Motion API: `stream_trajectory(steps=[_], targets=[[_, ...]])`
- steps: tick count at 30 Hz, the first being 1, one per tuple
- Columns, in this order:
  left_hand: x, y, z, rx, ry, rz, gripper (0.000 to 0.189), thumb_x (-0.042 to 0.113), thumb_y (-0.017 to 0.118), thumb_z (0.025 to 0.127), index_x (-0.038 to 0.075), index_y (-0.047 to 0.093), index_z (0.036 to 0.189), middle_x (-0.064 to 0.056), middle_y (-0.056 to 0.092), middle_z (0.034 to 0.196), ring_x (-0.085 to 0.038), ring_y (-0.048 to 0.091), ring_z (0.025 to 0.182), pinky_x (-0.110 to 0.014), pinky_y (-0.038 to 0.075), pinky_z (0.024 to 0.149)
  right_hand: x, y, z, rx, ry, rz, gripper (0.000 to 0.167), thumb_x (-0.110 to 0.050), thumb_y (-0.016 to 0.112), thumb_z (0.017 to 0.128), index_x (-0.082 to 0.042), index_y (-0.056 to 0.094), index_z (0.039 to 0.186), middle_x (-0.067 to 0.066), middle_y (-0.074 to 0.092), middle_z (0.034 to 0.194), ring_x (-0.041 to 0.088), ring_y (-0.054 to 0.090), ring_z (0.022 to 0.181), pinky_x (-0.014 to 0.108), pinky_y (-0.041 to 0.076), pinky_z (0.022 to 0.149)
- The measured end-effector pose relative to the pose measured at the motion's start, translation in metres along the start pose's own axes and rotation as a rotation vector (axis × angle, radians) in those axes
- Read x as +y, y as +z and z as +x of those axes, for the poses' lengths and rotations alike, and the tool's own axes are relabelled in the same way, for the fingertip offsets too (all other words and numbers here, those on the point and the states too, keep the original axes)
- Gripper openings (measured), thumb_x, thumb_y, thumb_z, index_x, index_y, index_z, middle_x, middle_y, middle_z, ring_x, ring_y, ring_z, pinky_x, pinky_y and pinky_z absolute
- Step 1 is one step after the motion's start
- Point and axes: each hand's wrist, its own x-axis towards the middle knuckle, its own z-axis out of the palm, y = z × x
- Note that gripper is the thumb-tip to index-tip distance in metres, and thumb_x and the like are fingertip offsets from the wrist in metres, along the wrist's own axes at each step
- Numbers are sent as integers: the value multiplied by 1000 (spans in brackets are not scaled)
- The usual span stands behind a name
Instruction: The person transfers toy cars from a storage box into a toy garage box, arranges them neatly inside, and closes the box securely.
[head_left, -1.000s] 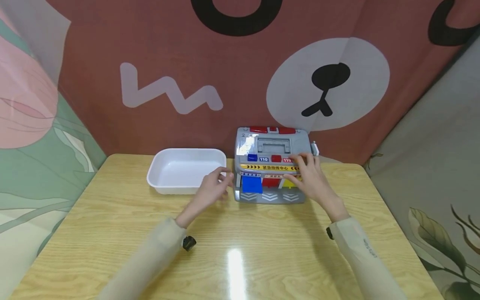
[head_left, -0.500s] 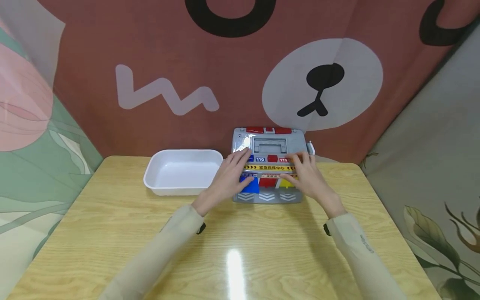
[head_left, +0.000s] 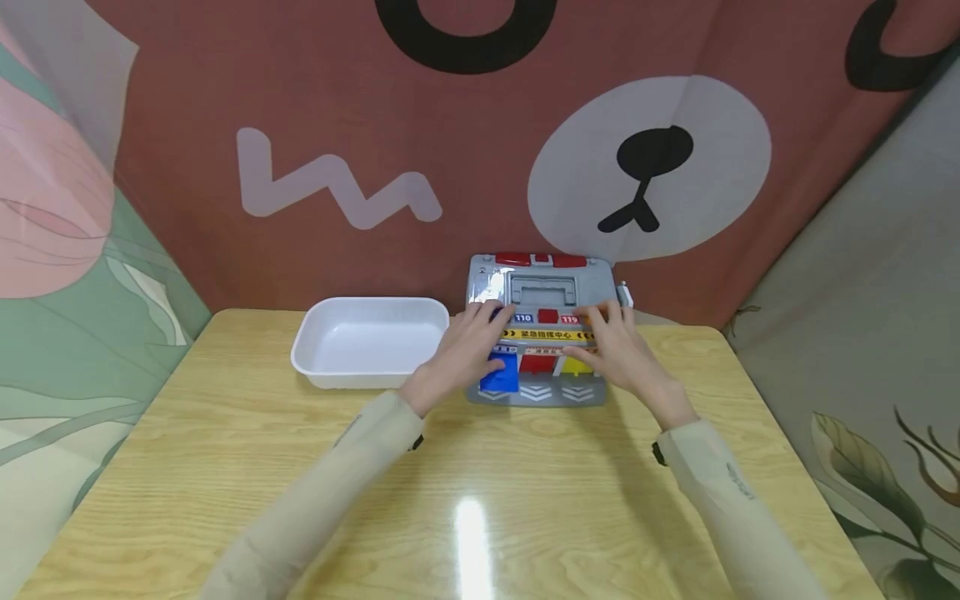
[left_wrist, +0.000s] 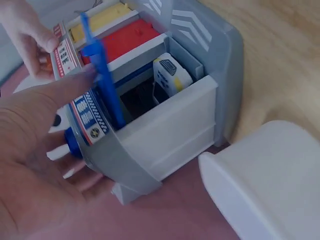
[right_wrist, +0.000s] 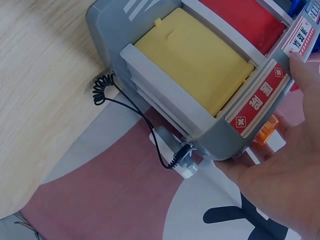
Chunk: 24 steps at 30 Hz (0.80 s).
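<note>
A grey toy garage with a yellow sign strip stands against the back cloth. My left hand holds its roof edge at the left, fingers on top by the blue button, thumb at the blue door. That door is swung outward, and a small white toy car shows inside the bay behind it. The red door and yellow door are closed. With the thumb at the front sign and the fingers over the roof, my right hand grips the right end of the edge.
To the left of the garage sits a white plastic basin on the wooden table. A black coiled cord runs to a small white handset on the garage's right side. Printed cloth hangs behind.
My left hand has moved right, from beside the garage onto its front left edge, and its thumb has come to the blue door, which stands slightly further out. My right hand stays in place.
</note>
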Motion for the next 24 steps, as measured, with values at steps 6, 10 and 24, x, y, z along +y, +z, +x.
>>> stream_trajectory(steps=[6, 10, 24], targets=[[5, 4, 9, -14, -19, 145, 89, 41, 82, 74, 15, 38, 146, -13, 42, 137, -27, 38, 122, -41, 41, 95, -1, 0, 1, -10, 0, 10, 68, -46, 68, 87, -6, 43, 136, 22, 37, 125, 38, 32, 111, 51, 46, 84], [5, 13, 13, 30, -7, 241, 90, 44, 84, 70, 14, 40, 142, -13, 44, 134, -28, 41, 119, -41, 42, 93, -2, 0, 1, -9, 8, 19, 68, -45, 69, 87, -7, 43, 136, 21, 37, 124, 38, 32, 111, 49, 46, 82], [7, 32, 17, 137, 18, 440, 68, 18, 76, 80, 11, 42, 138, -13, 45, 127, -29, 44, 112, -44, 42, 90, 0, 1, 0, 29, 2, -11, 69, -45, 71, 85, -6, 44, 135, 21, 38, 122, 38, 33, 109, 49, 47, 79]])
